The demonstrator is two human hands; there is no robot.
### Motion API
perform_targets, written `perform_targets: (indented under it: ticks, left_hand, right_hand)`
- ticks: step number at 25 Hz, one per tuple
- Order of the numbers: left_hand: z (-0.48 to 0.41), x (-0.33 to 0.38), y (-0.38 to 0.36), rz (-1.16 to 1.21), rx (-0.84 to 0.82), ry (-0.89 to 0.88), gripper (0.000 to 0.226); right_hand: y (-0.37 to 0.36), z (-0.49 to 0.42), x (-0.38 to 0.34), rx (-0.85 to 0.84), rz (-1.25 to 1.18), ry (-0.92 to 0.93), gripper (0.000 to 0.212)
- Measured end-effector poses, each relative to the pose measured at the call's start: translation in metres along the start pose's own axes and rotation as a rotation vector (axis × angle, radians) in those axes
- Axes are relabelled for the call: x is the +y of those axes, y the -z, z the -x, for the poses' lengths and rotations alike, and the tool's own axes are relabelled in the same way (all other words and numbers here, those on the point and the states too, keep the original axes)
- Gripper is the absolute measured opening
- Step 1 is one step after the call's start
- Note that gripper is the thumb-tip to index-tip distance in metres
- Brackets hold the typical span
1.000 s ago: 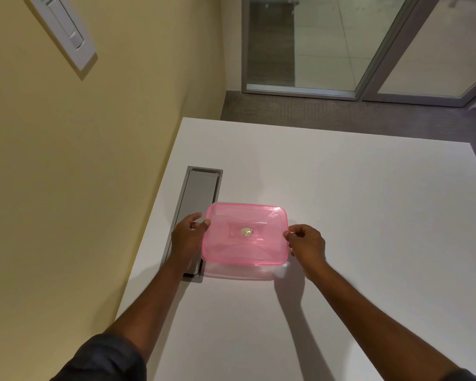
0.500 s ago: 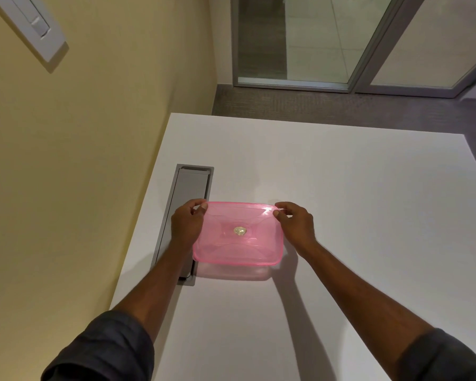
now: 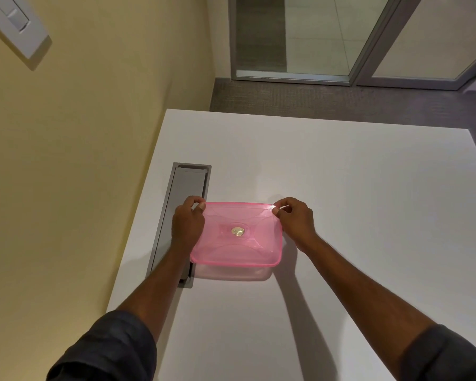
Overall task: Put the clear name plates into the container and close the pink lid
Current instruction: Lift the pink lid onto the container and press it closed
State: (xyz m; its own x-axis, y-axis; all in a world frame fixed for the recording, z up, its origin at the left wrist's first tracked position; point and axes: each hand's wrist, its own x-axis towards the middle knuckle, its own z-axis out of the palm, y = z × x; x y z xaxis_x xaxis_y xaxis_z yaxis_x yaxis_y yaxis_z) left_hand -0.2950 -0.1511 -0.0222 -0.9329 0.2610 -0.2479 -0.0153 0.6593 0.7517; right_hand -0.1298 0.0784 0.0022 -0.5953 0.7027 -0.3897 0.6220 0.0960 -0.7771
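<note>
A translucent pink lid (image 3: 239, 244) with a small round gold sticker in its middle lies on top of a clear container (image 3: 231, 273), whose near wall shows below the lid's front edge. My left hand (image 3: 188, 224) pinches the lid's far left corner, thumb on top. My right hand (image 3: 296, 220) pinches the far right corner in the same way. The container stands on the white table (image 3: 341, 215). What lies inside the container is hidden by the lid; no name plates are visible.
A grey metal cable hatch (image 3: 188, 185) is set into the table just left of the container, partly under my left hand. A yellow wall runs along the table's left edge. Grey carpet and glass doors lie beyond the far edge.
Both hands have slid from the lid's middle sides up to its far corners. The view has also shifted a little.
</note>
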Motion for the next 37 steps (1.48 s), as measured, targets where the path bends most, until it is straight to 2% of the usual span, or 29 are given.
perform_targets:
  ticks: [3,6,10,19,24,30,33,37]
  left_hand:
    - [0.006,-0.003,-0.007,-0.052,0.038,-0.030,0.033]
    - [0.012,0.001,-0.013,-0.105,0.109,-0.009,0.034]
    - [0.011,0.002,-0.014,-0.120,0.123,0.011,0.035]
    - [0.009,0.004,-0.015,-0.098,0.144,0.019,0.032]
    - [0.009,0.004,-0.015,-0.072,0.143,0.016,0.031]
    - [0.004,0.001,-0.016,-0.046,0.148,-0.015,0.025]
    - [0.001,-0.001,-0.016,-0.049,0.147,-0.027,0.025]
    - [0.000,-0.004,-0.017,-0.065,0.154,-0.056,0.026]
  right_hand:
    - [-0.001,-0.004,-0.001,-0.024,0.038,-0.031,0.014]
    - [0.000,-0.012,-0.003,-0.069,0.037,-0.085,0.014]
    - [0.004,-0.021,0.000,-0.090,-0.052,-0.129,0.042]
    - [-0.001,-0.032,-0.004,-0.026,-0.066,-0.218,0.027]
    - [-0.003,-0.034,-0.002,-0.025,-0.049,-0.208,0.036]
    - [-0.002,-0.037,-0.008,-0.027,-0.039,-0.280,0.022]
    - [-0.003,-0.041,-0.009,-0.049,-0.020,-0.320,0.029]
    - [-0.001,-0.039,-0.004,-0.055,-0.082,-0.304,0.028]
